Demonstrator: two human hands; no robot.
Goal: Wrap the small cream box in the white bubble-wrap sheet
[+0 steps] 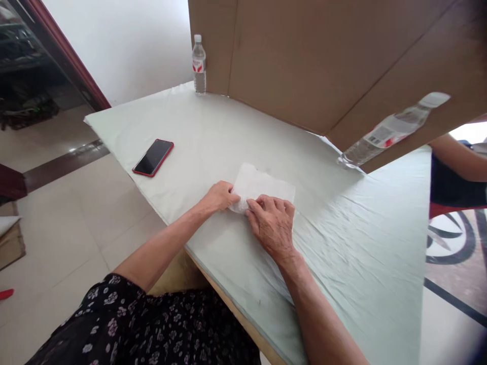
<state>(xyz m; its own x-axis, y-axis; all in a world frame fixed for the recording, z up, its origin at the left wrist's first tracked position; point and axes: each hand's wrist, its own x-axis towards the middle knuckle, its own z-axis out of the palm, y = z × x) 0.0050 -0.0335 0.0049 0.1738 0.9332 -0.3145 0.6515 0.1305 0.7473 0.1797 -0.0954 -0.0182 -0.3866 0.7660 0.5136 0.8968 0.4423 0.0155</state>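
A thin white sheet, which looks like tissue paper, lies on the pale green tablecloth in front of me. Its near left corner is bunched up. My left hand pinches that corner between thumb and fingers. My right hand is closed over the near edge, thumb and bent fingers gripping the sheet, and hides part of it. The far part of the sheet lies spread on the cloth.
A phone in a red case lies to the left. Two plastic bottles, one upright and one leaning in view, stand against a big cardboard panel. Another person's arm shows at the right, beyond the tablecloth.
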